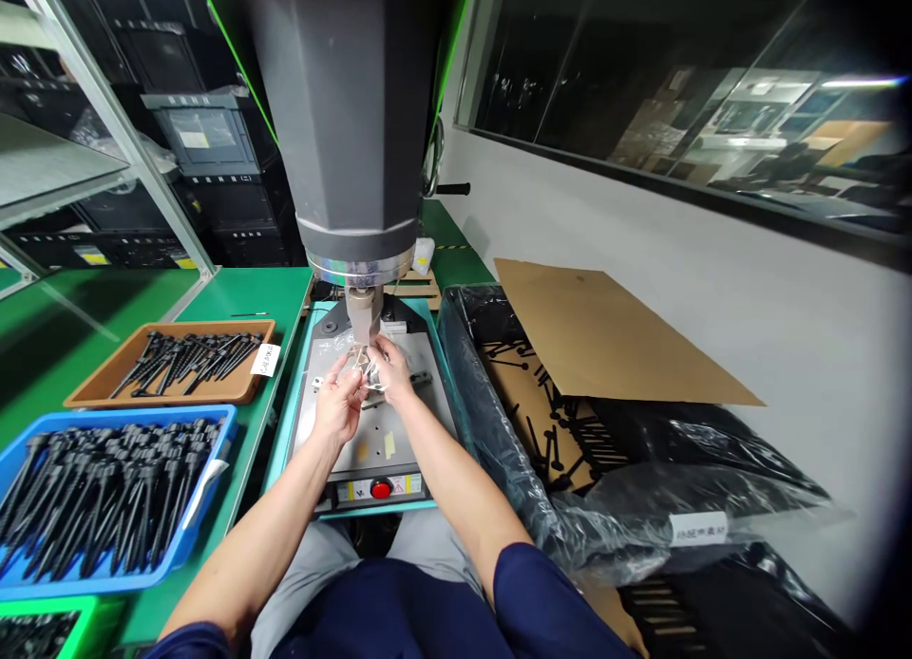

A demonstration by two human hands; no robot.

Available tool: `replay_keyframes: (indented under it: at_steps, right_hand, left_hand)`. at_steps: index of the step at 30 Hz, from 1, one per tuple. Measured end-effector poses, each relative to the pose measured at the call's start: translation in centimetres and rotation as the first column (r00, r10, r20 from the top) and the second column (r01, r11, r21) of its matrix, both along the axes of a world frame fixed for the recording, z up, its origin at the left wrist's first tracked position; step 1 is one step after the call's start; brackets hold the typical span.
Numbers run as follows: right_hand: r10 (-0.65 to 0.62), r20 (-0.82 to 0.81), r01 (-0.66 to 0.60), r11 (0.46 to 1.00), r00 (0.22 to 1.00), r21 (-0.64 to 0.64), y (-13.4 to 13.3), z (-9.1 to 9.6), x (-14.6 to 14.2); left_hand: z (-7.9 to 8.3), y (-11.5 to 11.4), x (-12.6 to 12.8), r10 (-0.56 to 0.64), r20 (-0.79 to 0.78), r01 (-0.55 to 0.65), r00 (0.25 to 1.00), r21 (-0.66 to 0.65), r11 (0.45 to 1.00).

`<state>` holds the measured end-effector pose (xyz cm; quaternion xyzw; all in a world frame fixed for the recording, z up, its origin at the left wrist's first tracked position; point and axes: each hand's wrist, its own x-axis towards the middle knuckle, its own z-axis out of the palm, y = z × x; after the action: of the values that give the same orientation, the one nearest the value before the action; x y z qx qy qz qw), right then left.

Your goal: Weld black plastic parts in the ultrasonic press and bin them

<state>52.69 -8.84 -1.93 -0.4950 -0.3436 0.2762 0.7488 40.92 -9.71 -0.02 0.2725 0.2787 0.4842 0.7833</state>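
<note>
Both hands meet under the metal tip [363, 312] of a tall grey press-like machine [349, 118]. My left hand [337, 407] has its thumb and fingers pinched together at the fixture; what sits between them is too small to name. On the other side, my right hand [391, 372] is also closed, its fingertips at a thin, pale, clear-looking piece [372, 367] close to the tip. The fingers partly hide the fixture in the middle of the grey base plate [320, 441]. A red button [381, 488] is on the base's front.
To the left, an orange tray [246, 390] and a blue tray [226, 431] hold many black screw-like parts; a green tray [89, 616] is nearer. At right, a plastic-lined box [484, 431] with black parts lies under a cardboard sheet [605, 336], beside the wall.
</note>
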Motion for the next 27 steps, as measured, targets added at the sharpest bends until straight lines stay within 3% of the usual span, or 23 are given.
replay_keyframes:
  at_steps: [10, 18, 21, 24, 27]
  right_hand:
    - [0.035, 0.028, -0.035, 0.999, 0.999, -0.011, 0.7, -1.0, 0.4]
    - [0.087, -0.26, -0.073, 0.995, 0.962, 0.061, 1.9, -2.7, 2.0]
    - [0.153, -0.328, -0.167, 0.986, 0.932, -0.017, 3.0, -2.9, 3.1]
    - [0.251, -0.268, -0.291, 0.949, 0.93, -0.122, 3.9, -3.0, 3.6]
    - [0.278, -0.226, -0.315, 0.938, 0.934, -0.148, 5.1, -2.7, 3.9]
  left_hand:
    - [-0.8, 0.4, -0.3, 0.009, -0.021, -0.01, 1.0, -0.016, 1.0]
    - [-1.1, 0.2, 0.0, 0.008, -0.026, -0.009, 1.0, -0.023, 1.0]
    - [-1.3, 0.3, 0.0, 0.003, -0.03, -0.003, 1.0, -0.006, 1.0]
    - [-1.5, 0.3, 0.0, 0.002, -0.035, -0.002, 0.999, -0.007, 1.0]
    - [-1.6, 0.4, -0.2, 0.009, -0.044, -0.009, 0.999, -0.015, 1.0]
